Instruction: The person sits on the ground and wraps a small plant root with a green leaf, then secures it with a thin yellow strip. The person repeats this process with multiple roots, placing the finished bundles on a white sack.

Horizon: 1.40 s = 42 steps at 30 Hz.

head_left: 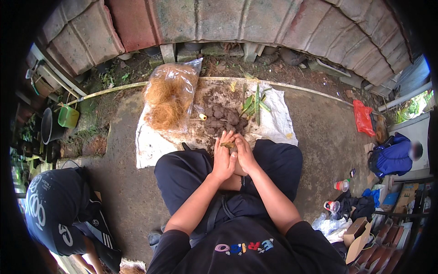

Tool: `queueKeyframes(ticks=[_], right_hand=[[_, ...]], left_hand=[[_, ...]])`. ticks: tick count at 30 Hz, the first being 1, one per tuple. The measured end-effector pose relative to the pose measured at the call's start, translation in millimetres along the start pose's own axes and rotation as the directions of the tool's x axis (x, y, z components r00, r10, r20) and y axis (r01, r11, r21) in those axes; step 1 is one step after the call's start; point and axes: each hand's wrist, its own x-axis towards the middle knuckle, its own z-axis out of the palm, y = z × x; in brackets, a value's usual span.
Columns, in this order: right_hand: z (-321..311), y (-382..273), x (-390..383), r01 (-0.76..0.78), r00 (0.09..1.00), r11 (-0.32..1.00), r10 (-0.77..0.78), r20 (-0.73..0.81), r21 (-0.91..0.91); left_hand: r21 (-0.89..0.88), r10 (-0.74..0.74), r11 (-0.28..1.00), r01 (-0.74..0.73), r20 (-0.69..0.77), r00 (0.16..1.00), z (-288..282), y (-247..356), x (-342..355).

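Head view, nearest first: the person sits with legs crossed in dark trousers, both forearms reaching forward over the lap. Left hand and right hand are brought together, their grip closed around a small brown lump, fingers mostly straight; the hands hide much of it, so its full shape cannot be told. It sits just above the lap, near the close side of a pile of dark soil. That pile lies on a spread white sheet and takes up the space directly beyond the fingertips. Left of the soil are a small yellowish tube and a bulky clear bag of brown fibre, which covers the sheet's far left part. Right of it lie long green leaves. Off to the left, another person bends over; to the right stands a plastic cup on the concrete floor. Farther out, a thin pole runs across behind the sheet, with a red bag near its right end and a green container near its left.
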Motion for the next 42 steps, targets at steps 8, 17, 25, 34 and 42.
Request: queueKeyframes(ticks=[8,17,25,34,42], right_hand=[[-8,2,-3,-0.251,0.965,0.924,0.263,-0.004,0.290],[-51,43,-20,-0.431,0.888,0.792,0.458,0.046,0.432],[-45,65,-20,-0.293,0.933,0.864,0.352,-0.075,0.410],[-54,58,-10,-0.310,0.927,0.649,0.369,0.069,0.695],[-49,57,-12,-0.244,0.955,0.768,0.296,0.009,0.593]], left_hand=[[-0.049,0.004,0.999,-0.002,0.033,0.999,7,-5,3],[0.077,-0.117,0.993,0.093,0.423,0.898,18,-10,-2],[0.129,-0.160,0.985,0.118,0.398,0.903,20,0,-8],[0.260,-0.244,0.951,0.165,0.313,0.918,22,6,-6],[0.156,-0.226,0.970,0.184,0.322,0.919,28,-10,-16]])
